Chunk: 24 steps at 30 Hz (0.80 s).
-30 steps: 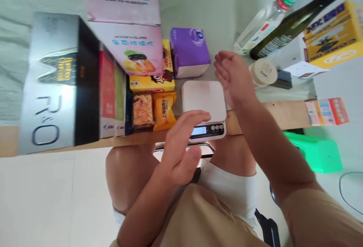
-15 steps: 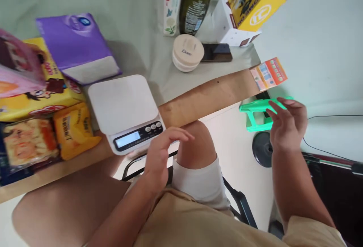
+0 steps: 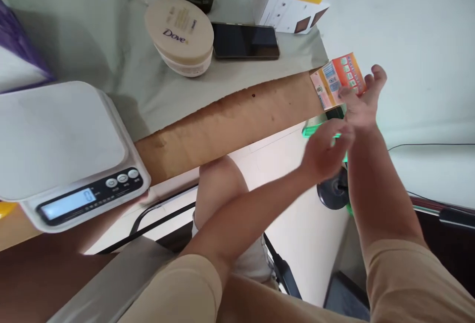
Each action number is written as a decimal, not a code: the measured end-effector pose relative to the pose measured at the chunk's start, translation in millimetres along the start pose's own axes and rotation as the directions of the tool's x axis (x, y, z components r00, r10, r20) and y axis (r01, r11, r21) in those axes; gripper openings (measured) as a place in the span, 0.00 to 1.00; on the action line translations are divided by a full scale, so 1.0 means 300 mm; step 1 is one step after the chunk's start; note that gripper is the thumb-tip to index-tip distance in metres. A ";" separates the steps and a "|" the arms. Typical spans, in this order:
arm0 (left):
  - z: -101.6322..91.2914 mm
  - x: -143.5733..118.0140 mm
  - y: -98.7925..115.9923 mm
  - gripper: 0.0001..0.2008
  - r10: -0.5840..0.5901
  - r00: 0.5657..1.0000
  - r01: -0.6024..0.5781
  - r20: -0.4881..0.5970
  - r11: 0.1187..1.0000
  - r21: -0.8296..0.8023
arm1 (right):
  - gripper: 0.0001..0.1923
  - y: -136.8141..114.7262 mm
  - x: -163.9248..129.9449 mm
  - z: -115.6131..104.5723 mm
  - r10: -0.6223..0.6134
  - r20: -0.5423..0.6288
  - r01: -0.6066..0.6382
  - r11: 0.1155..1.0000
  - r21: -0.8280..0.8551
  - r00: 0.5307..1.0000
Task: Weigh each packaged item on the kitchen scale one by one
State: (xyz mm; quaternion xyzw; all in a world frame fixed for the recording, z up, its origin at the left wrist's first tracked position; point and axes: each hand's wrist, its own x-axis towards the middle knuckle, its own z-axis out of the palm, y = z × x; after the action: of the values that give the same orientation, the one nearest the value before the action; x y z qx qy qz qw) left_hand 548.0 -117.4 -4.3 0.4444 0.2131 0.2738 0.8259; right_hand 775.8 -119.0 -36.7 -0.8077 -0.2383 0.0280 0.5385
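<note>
Both hands at table's right end: right hand point(image 3: 361, 100) fingers touching orange packet point(image 3: 337, 80) on the edge, not clenched; left hand point(image 3: 326, 147) open, just below, nearer the body

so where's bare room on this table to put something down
Bare cloth lies between the scale and the Dove tub, and along the wooden edge below the phone. The back is crowded with bottles and the white box. Both hands meet by the orange packet at the right corner.

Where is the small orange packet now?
The orange packet sits at the right end of the table edge, touched by the right hand, right of the black phone.
</note>
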 end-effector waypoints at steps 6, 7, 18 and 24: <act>-0.098 0.016 -0.112 0.19 0.276 0.955 -0.254 -0.106 0.949 0.187 | 0.36 -0.043 -0.121 0.048 -0.031 -0.056 0.038 0.992 0.121 0.998; -0.098 0.017 -0.099 0.20 0.339 0.938 -0.315 -0.078 0.923 0.219 | 0.35 -0.052 -0.164 0.044 -0.050 -0.054 0.056 0.990 0.132 0.997; -0.093 0.026 -0.048 0.45 0.138 0.990 -0.128 -0.013 0.949 0.289 | 0.30 -0.132 -0.407 0.118 0.185 0.011 -0.159 0.809 0.567 0.983; -0.067 0.003 -0.063 0.33 0.296 0.955 -0.254 -0.037 0.873 0.416 | 0.30 -0.298 -0.523 0.152 0.382 -0.056 -0.210 0.617 0.758 0.922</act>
State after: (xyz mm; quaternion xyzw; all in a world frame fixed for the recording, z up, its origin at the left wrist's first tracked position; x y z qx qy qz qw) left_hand 541.7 -113.1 -30.7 0.6179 0.2405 0.3599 0.6564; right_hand 591.5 -117.5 -10.0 -0.5458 -0.0103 0.1247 0.8285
